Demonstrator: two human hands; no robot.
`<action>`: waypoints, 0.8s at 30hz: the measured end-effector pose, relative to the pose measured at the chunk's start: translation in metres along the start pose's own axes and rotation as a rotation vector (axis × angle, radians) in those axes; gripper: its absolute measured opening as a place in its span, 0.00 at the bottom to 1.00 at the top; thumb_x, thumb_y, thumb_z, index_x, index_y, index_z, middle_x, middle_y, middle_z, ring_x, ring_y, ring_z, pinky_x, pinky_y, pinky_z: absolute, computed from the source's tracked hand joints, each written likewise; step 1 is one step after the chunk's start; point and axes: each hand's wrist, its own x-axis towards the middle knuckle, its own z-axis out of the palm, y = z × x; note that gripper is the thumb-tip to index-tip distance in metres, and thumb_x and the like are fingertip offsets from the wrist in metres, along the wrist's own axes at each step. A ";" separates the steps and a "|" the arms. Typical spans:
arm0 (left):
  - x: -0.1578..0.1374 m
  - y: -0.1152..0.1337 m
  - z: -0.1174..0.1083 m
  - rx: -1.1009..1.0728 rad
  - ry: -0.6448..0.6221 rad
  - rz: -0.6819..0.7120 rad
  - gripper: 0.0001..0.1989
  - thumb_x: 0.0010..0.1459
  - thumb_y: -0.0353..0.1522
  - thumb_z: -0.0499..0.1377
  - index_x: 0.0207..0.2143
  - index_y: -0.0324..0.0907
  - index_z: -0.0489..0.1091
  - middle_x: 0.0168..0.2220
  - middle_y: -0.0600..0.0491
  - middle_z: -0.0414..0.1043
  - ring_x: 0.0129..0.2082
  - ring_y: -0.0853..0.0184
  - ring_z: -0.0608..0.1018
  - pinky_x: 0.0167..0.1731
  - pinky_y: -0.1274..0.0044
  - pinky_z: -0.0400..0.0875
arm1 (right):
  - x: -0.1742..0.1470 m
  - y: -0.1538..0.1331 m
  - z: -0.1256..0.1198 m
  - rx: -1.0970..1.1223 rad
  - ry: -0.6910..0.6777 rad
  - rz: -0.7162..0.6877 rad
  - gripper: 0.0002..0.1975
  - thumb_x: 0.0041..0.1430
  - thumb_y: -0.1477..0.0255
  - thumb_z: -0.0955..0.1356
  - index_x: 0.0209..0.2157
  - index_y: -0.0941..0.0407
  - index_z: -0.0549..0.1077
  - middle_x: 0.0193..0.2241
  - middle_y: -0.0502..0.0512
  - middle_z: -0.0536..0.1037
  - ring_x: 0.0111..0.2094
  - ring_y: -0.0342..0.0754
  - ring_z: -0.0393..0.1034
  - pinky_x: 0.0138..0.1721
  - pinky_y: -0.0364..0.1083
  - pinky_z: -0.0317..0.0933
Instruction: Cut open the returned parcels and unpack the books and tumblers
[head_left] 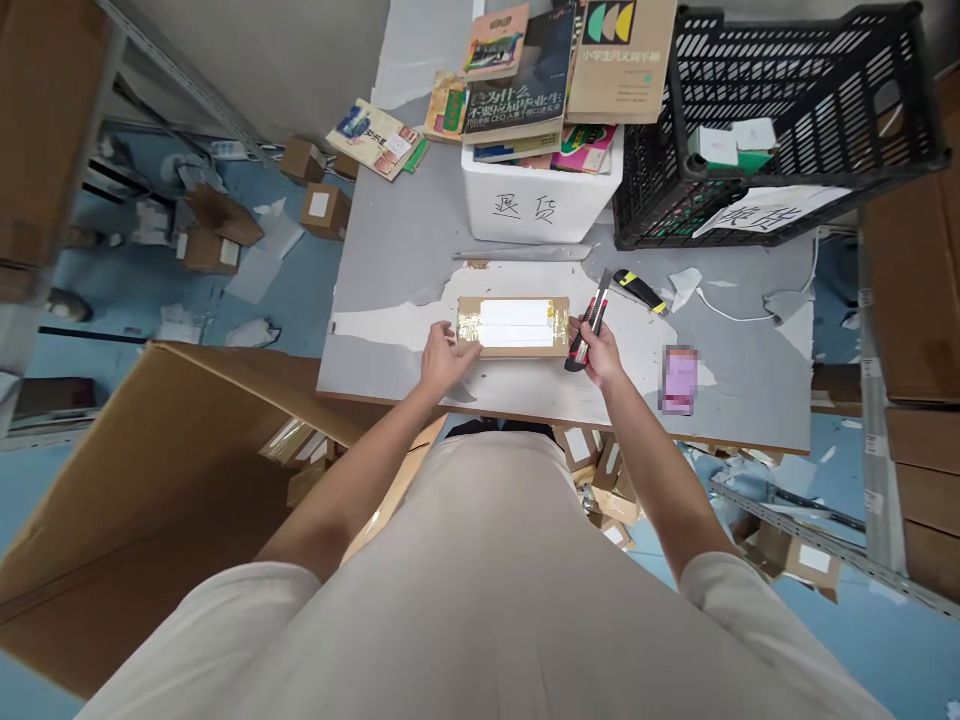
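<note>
A small cardboard box [469, 345], with clear tape at both ends and a white label on top, lies near the table's front edge. My left hand [444, 362] grips its left end, with the thumb along the front side and the fingers at the corner. In my right hand [602, 352] is a red and black utility knife [585, 340], its blade out and pointing away from me. The fingertips of that hand touch the box's right end. A second, yellow and black utility knife [640, 291] rests on the table just beyond.
Behind the box stand a white bin [536, 210] heaped with books and a black plastic crate [645, 190]. A blurred pink item [679, 380] lies at right. Books [375, 138] sit at the far left corner. A large open carton [150, 480] stands left of the table [765, 390].
</note>
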 end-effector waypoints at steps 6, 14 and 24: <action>0.043 0.021 0.002 0.319 -0.216 0.457 0.54 0.43 0.44 0.62 0.67 0.37 0.41 0.69 0.37 0.37 0.68 0.43 0.40 0.63 0.55 0.40 | -0.027 -0.009 -0.031 -0.408 0.011 -0.028 0.19 0.51 0.57 0.70 0.40 0.53 0.67 0.27 0.45 0.73 0.23 0.40 0.69 0.23 0.41 0.65; 0.045 0.030 0.020 0.433 -0.250 0.488 0.61 0.38 0.56 0.65 0.67 0.35 0.44 0.66 0.34 0.46 0.67 0.42 0.48 0.63 0.53 0.34 | -0.048 -0.025 -0.040 -0.675 -0.073 0.009 0.33 0.55 0.66 0.67 0.63 0.47 0.60 0.32 0.48 0.75 0.18 0.38 0.66 0.17 0.41 0.64; 0.042 0.028 0.021 0.402 -0.231 0.463 0.60 0.38 0.55 0.65 0.67 0.37 0.45 0.66 0.36 0.49 0.66 0.42 0.50 0.63 0.53 0.35 | -0.048 -0.039 -0.045 -0.567 -0.167 0.120 0.35 0.54 0.70 0.70 0.63 0.45 0.60 0.25 0.45 0.74 0.16 0.37 0.66 0.15 0.39 0.66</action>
